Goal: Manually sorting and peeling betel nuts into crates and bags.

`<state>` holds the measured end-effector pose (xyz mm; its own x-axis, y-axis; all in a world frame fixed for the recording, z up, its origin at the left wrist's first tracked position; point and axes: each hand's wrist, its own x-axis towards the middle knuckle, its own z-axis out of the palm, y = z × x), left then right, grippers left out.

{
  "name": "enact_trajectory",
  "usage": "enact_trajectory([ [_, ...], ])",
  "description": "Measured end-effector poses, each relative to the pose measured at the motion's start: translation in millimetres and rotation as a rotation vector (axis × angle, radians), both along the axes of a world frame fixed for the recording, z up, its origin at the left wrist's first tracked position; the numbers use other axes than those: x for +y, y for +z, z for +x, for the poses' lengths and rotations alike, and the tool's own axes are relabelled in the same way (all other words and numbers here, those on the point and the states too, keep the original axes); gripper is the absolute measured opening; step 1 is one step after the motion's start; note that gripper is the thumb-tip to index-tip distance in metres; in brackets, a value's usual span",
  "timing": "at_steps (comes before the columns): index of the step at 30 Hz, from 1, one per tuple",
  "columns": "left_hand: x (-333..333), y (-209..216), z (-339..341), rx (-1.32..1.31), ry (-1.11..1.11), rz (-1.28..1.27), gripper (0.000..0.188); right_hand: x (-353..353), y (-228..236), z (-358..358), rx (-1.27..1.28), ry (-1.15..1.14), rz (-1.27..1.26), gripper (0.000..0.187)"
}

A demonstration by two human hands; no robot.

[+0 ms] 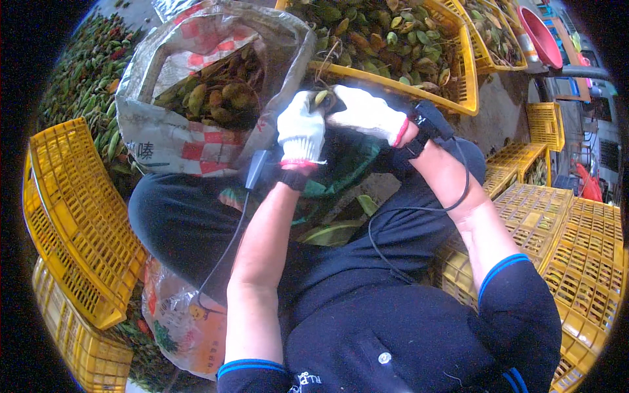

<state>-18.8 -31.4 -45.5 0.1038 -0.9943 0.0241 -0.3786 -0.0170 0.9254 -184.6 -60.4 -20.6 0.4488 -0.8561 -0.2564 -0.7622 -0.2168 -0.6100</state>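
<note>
Gloved hands working one pod above the lap.
Left hand (301, 128) and right hand (367, 112) are both closing around a small pod (322, 98), between sack (164, 141) and far crate (458, 72); it looks light, stiff-shelled, best pinched at its ends.

Two gloved hands, the left hand (301, 126) and the right hand (364, 112), meet on one small green pod (322, 97). One open woven sack (171, 139) holds pods too many to count. One printed plastic bag (183, 321) lies at lower left. Two yellow crates (78, 223) are stacked on the left; further yellow crates (576, 262) on the right cannot be counted exactly. One red basin (540, 36) sits at upper right.
</note>
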Motion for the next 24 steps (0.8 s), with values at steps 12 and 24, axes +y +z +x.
enact_trajectory([
  [12,4.8,-1.9,5.2,-0.256,-0.091,-0.153,0.028,13.7,17.0,15.7,0.014,-0.180,-0.060,0.057],
  [24,6.4,4.8,1.7,-0.498,-0.162,-0.364,0.036,17.6,-2.0,2.6,-0.058,-0.256,-0.280,0.043],
])
